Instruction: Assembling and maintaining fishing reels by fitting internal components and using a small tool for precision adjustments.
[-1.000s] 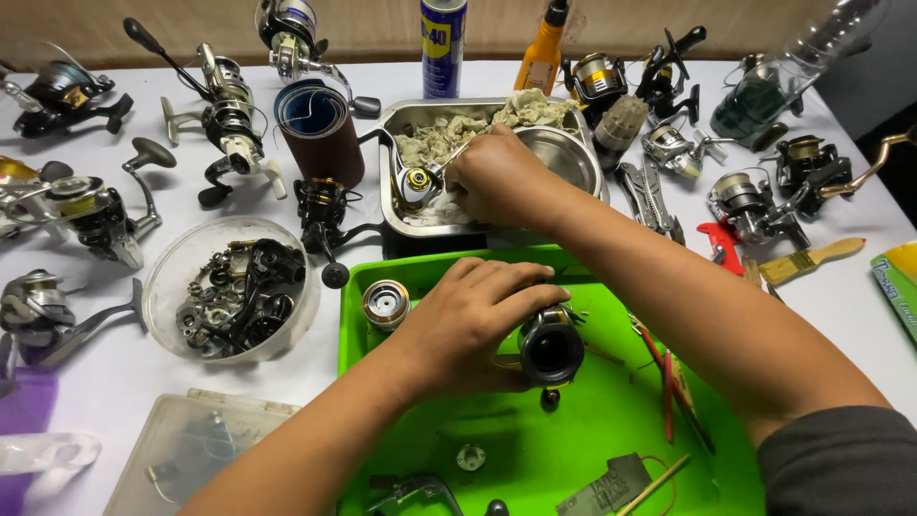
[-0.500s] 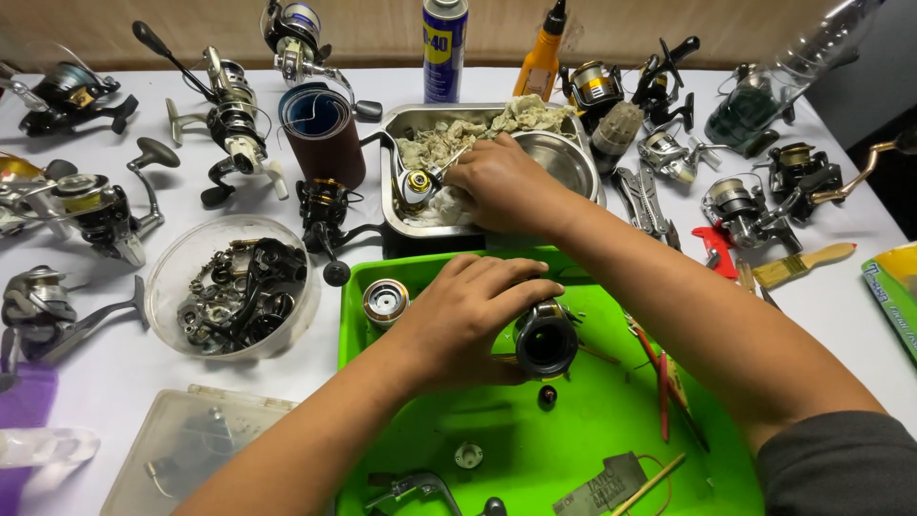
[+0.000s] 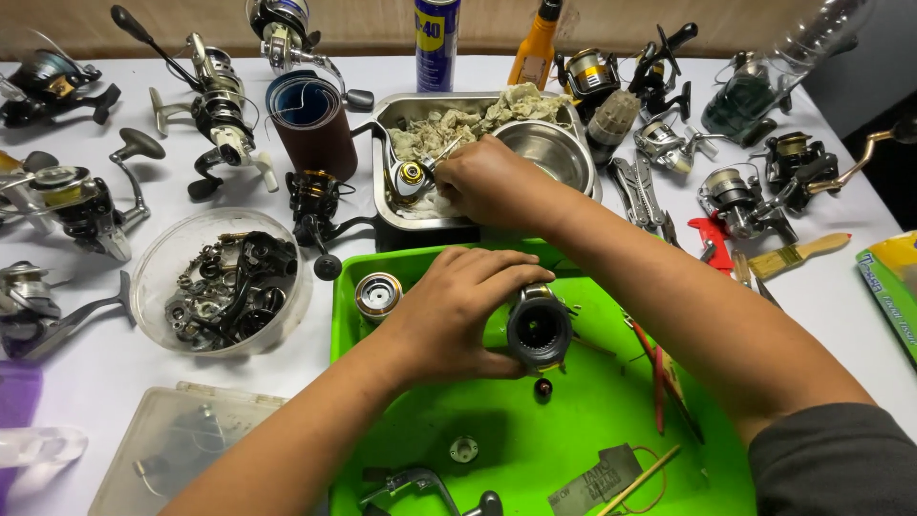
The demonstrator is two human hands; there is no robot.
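Mid-disassembly, cleaning stage by the look of it. Left hand (image 3: pixel 458 311) wrapped around black reel body (image 3: pixel 540 330) over green tray (image 3: pixel 535 449), bore facing camera, long axis roughly level. Right hand (image 3: pixel 482 182) pinching rag wad (image 3: pixel 449 129) in steel pan (image 3: pixel 382 182). Next: probably rag to bore.
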